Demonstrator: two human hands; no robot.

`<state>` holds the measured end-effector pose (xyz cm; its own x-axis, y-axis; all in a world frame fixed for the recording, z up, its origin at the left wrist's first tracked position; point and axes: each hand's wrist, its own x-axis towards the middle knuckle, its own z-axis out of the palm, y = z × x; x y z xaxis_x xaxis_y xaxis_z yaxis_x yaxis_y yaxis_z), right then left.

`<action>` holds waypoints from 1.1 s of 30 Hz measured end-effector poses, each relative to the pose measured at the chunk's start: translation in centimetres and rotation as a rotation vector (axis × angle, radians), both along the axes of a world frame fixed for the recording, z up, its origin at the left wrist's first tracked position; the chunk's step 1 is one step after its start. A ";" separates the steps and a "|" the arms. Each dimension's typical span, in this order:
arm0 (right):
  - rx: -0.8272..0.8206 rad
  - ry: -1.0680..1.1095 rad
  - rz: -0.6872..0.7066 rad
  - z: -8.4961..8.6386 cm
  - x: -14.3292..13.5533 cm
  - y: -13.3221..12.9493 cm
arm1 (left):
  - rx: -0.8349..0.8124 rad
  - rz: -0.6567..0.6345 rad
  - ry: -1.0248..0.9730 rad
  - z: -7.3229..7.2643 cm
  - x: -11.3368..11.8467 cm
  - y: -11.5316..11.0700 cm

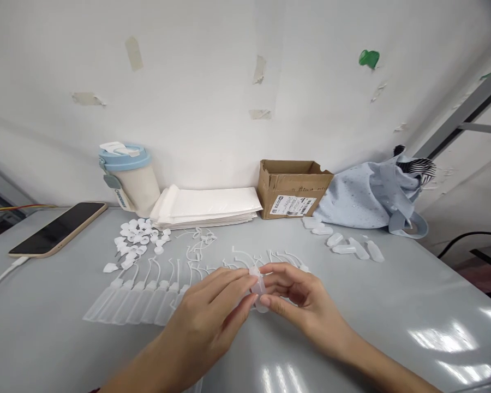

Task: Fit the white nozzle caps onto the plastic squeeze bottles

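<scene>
Near the middle of the grey table, a small translucent plastic tube (259, 292) is held upright between both hands. My left hand (216, 311) grips it from the left with thumb and fingers. From the right, my right hand (297, 297) pinches the same tube with fingers curled. Beyond and left of the hands lies a row of flat translucent tubes (126, 303) with thin curved white strips at their tops. Part of this row is hidden behind the hands. A pile of small white caps (135, 240) lies behind the row.
Loose translucent tubes (358, 248) lie at the right. Along the wall stand a cup with a blue lid (135, 183), white envelopes (213, 204), an open cardboard box (292, 191) and a light blue bag (360, 194). A phone (61, 229) with a cable lies left; thin white strips (198, 240) lie mid-table.
</scene>
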<state>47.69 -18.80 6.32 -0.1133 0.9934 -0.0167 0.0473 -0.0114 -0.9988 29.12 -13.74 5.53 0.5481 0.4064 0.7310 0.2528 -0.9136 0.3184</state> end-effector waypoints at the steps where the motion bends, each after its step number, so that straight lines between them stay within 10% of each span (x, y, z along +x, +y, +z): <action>1: -0.014 0.033 -0.003 0.0 -0.1 0.0 | -0.015 0.015 0.010 0.0 0.0 -0.1; 19: -0.146 0.247 -0.054 -0.2 -1.0 0.2 | 0.125 0.081 0.120 -0.2 0.5 -1.2; 33: -0.073 0.103 0.001 0.2 -0.4 -0.3 | -0.260 0.004 0.287 1.1 -2.4 -2.3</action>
